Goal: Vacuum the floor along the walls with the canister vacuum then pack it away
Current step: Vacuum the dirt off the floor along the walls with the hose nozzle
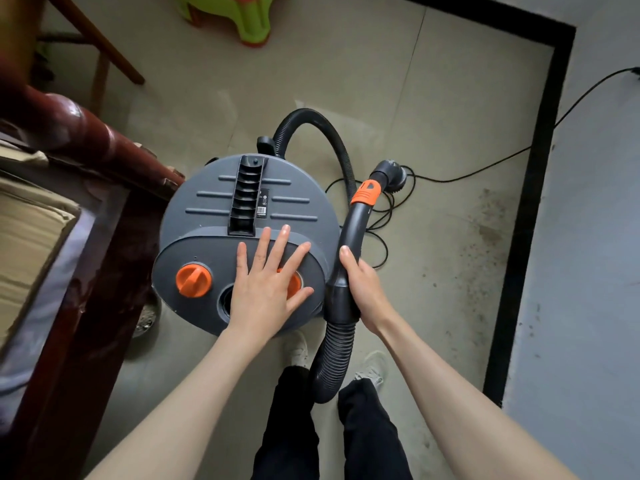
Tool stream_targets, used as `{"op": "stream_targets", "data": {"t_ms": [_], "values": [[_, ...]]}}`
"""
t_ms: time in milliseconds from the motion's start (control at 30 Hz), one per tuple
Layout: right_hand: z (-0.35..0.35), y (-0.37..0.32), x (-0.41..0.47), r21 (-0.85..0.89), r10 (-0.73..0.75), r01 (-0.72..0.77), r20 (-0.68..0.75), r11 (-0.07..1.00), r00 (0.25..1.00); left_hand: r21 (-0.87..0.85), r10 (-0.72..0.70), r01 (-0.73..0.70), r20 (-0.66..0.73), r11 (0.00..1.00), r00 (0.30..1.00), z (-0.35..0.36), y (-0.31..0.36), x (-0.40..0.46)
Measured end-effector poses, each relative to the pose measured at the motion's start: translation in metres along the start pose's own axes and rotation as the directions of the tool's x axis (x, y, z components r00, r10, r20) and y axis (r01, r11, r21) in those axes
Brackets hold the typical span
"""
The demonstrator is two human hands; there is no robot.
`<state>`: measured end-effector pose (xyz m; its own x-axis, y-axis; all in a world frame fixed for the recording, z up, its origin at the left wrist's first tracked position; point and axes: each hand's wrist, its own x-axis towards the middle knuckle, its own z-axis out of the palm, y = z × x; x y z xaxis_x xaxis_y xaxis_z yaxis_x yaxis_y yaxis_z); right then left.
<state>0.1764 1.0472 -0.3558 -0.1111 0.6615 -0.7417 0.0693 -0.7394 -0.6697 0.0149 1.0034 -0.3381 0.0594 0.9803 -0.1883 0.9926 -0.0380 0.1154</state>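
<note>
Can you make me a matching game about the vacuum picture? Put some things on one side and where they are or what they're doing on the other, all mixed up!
Things:
1. left hand
2. right hand
3. orange knob
4. green plastic stool

Places or states:
A. on the floor at the top of the picture
B. wrapped around the black hose handle
C. flat, fingers spread, on top of the grey vacuum
D. uncovered on the vacuum's lid, left of the flat hand

Pairs: 1-C, 2-B, 3-D, 4-A
</note>
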Motion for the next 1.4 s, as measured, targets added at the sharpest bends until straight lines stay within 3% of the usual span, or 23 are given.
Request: {"op": "stream_targets", "data": {"t_ms": [267, 433, 500, 600, 700, 867, 967, 1100, 1233, 1400], "values": [[-0.003, -0.003, -0.014, -0.114, -0.024, 0.027, 0.024, 0.993, 0.999, 0.007, -0.014, 0.013, 0.103, 1.000, 0.995, -0.004, -0.004, -0.006], [-0.035, -0.013, -0.032, -0.207, -0.120, 0.115, -0.013, 0.971, 0.993, -0.031, -0.037, 0.042, 0.154, 0.999, 0.987, -0.016, 0.017, 0.003], [-0.057, -0.017, -0.040, -0.234, -0.152, 0.142, -0.025, 0.962, 0.988, -0.080, 0.000, 0.011, 0.135, 0.997, 0.991, -0.025, 0.036, 0.012], [-0.096, -0.022, -0.049, -0.238, -0.183, 0.173, -0.018, 0.956, 0.983, -0.285, 0.040, -0.007, 0.110, 0.959, 0.993, -0.036, 0.083, 0.032], [-0.141, -0.021, -0.052, -0.197, -0.191, 0.186, -0.005, 0.963, 0.982, -0.576, 0.020, 0.085, 0.173, 0.813, 0.985, -0.041, 0.144, 0.058], [-0.222, 0.006, -0.033, -0.316, -0.230, 0.206, -0.039, 0.926, 0.972, -0.785, 0.030, 0.269, 0.344, 0.558, 0.939, -0.014, 0.247, 0.112], [-0.259, 0.034, -0.005, -0.339, -0.229, 0.188, -0.084, 0.922, 0.970, -0.832, -0.033, 0.433, 0.451, 0.346, 0.892, 0.022, 0.296, 0.141], [-0.295, 0.072, 0.034, -0.284, -0.224, 0.172, -0.163, 0.943, 0.961, -0.806, 0.017, 0.578, 0.585, 0.126, 0.811, 0.080, 0.338, 0.164], [-0.323, 0.106, 0.079, -0.195, -0.199, 0.157, -0.216, 0.968, 0.956, -0.811, 0.092, 0.580, 0.585, 0.082, 0.806, 0.135, 0.363, 0.189], [-0.359, 0.147, 0.139, -0.237, -0.223, 0.163, -0.257, 0.958, 0.940, -0.836, 0.170, 0.548, 0.545, 0.036, 0.821, 0.209, 0.381, 0.235]]}}
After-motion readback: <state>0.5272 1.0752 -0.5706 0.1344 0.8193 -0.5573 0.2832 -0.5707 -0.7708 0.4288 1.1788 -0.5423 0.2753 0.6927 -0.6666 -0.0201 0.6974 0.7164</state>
